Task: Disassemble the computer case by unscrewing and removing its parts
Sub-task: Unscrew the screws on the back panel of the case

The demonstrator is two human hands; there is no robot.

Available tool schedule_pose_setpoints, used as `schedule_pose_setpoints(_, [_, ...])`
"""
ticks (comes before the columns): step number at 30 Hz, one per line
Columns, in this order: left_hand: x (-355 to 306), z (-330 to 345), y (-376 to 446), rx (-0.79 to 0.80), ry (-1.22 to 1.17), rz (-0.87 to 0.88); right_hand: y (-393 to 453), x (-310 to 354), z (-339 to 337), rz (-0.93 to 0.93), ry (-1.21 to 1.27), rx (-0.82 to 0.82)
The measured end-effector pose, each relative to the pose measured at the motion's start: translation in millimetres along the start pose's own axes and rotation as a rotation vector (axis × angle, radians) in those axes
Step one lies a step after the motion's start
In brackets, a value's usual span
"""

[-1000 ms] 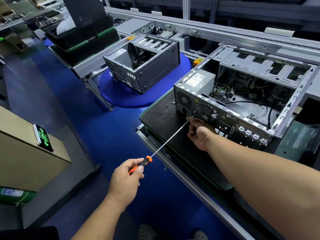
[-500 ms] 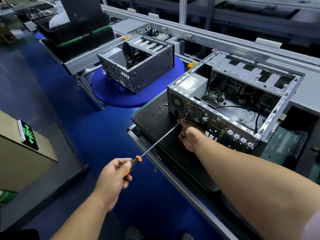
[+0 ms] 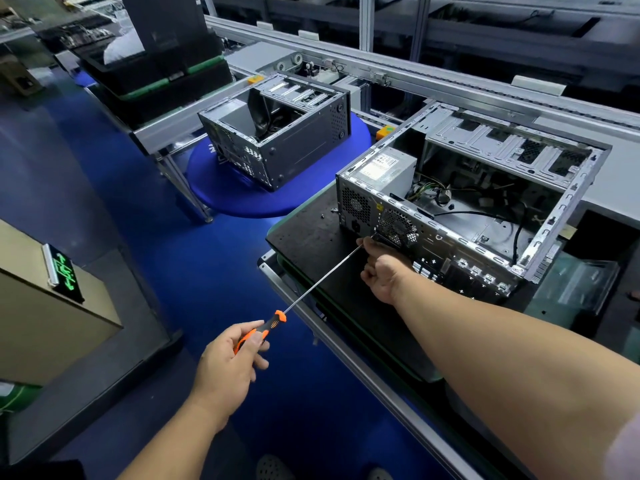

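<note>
A: Where was the computer case (image 3: 460, 209)?
B: Open-topped on the black mat (image 3: 311, 233) of the bench, its rear panel facing the person.
A: And the hands?
B: The left hand (image 3: 230, 358) gripped the orange-and-black handle of a long screwdriver (image 3: 322, 282), whose tip met the rear panel below the fan grille (image 3: 396, 228). The right hand (image 3: 384, 271), fingers curled, pinched the shaft near that tip.
A: Anything else?
B: A second case (image 3: 277, 140) sat on a blue round stand (image 3: 235, 199).

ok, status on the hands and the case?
Left hand grips screwdriver handle. Right hand steadies shaft tip at rear panel of open computer case, beside fan grille. Nothing blocking the tool.
</note>
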State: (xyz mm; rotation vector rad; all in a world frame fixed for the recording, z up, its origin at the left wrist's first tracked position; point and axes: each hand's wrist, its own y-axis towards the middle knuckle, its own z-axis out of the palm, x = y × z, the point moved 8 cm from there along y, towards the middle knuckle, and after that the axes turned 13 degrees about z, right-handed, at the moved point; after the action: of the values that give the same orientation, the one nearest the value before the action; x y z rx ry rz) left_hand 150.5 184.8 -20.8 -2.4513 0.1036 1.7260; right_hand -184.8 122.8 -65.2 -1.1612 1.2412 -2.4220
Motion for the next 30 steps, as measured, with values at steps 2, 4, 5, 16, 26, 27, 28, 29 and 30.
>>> schedule_pose_setpoints(2, [6,6,-3,0.007,-0.187,-0.152,1,-3,1,0.016,0.021,0.036])
schedule_pose_setpoints(4, [12,12,-9,-0.013,-0.355,-0.344,2,-9,4,0.043,0.067,0.088])
schedule_pose_setpoints(5, [15,15,-11,-0.026,-0.406,-0.419,3,-12,5,0.053,0.088,0.113])
schedule_pose_setpoints(16, [11,23,-17,-0.072,-0.426,-0.487,6,-23,6,0.062,0.046,0.328])
schedule_pose_setpoints(26, [-24,9,-15,-0.122,0.312,0.105,4,-20,9,0.047,0.041,0.273])
schedule_pose_setpoints(27, [-19,8,-14,-0.127,0.302,0.105,4,-20,9,0.047,0.044,0.273])
schedule_pose_setpoints(28, [-16,8,-14,-0.128,0.283,0.097,4,-21,8,0.048,0.047,0.276])
schedule_pose_setpoints(29, [-12,8,-14,-0.132,0.253,0.073,4,-21,7,0.050,0.048,0.278])
schedule_pose_setpoints(30, [-7,8,-14,-0.136,0.204,0.035,5,-22,7,0.050,0.045,0.279])
